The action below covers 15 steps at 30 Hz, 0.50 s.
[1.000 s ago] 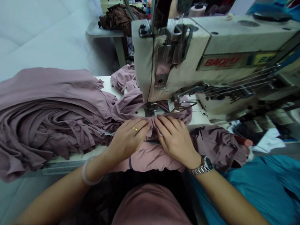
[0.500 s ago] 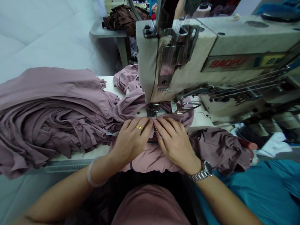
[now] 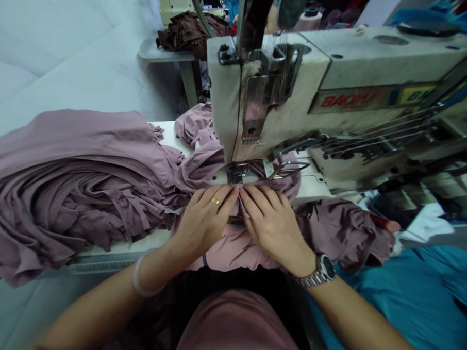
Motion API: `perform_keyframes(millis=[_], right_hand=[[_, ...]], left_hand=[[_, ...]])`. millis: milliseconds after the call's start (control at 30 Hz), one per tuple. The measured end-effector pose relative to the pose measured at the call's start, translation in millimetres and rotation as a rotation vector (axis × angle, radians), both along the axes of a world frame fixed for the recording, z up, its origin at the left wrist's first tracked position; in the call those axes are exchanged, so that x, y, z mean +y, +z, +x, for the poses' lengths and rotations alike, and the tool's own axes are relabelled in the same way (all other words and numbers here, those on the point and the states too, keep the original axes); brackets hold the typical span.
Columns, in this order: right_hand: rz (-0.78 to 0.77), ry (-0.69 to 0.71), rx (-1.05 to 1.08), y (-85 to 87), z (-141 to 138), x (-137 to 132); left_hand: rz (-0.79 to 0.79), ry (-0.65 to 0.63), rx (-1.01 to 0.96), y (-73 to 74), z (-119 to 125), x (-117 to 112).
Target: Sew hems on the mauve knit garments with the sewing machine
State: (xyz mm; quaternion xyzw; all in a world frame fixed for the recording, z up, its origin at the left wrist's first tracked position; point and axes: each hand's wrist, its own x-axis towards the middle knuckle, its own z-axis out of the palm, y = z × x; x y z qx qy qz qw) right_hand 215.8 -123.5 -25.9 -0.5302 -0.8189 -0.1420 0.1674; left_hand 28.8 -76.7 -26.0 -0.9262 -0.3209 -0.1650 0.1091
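Observation:
My left hand (image 3: 204, 217), with a gold ring and a pale bangle, lies on a mauve fabric piece (image 3: 236, 247) just in front of the presser foot (image 3: 239, 172) of a cream sewing machine (image 3: 291, 90). My right hand (image 3: 270, 222), with a metal wristwatch, lies beside it on the same cloth. The fingertips of both hands meet and pinch a fold of the fabric at the needle area. The cloth hangs over the table's front edge toward my lap.
A tall pile of mauve fabric pieces (image 3: 71, 182) fills the table's left side. More mauve cloth (image 3: 194, 125) lies behind the machine head. Teal fabric (image 3: 409, 291) lies at the lower right. A dark brown bundle (image 3: 188, 30) sits on a far table.
Both hands have edged slightly forward with the fabric toward the presser foot. The view has shifted a little.

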Motion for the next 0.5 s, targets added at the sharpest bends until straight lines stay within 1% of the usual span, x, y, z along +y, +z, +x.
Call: perform_keyframes(millis=[200, 400, 500], right_hand=[[-0.019, -0.013, 0.006, 1.9, -1.0, 0.5], [-0.011, 0.038, 0.058, -4.2, 0.5, 2.6], [-0.023, 0.029, 0.082, -5.8, -0.5, 5.7]], left_hand=[[0.006, 0.009, -0.011, -0.1, 1.0, 0.3], [-0.018, 0.049, -0.005, 3.2, 5.0, 0.8], [-0.016, 0.073, 0.006, 3.5, 7.0, 2.0]])
